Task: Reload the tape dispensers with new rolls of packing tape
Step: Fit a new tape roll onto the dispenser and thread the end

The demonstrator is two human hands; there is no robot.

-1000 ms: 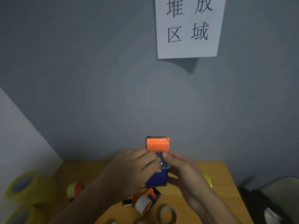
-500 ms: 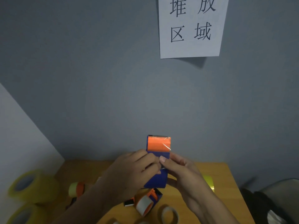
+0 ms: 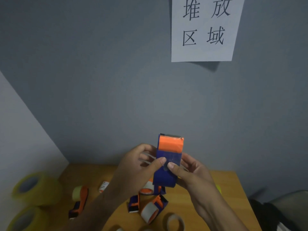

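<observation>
Grey wall (image 3: 116, 97) behind hands-held dispenser (image 3: 168, 164).

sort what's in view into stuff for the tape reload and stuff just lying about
For the job:
held dispenser, gripped by left hand and right hand
dispensers on the table
yellow rolls

Lying about:
wall sign
empty core

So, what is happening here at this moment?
A person holds a blue and orange tape dispenser up in front of the wall with both hands. The left hand and right hand grip its sides, thumbs pressing on its blue face. More dispensers and tape rolls lie on the wooden table below.
</observation>
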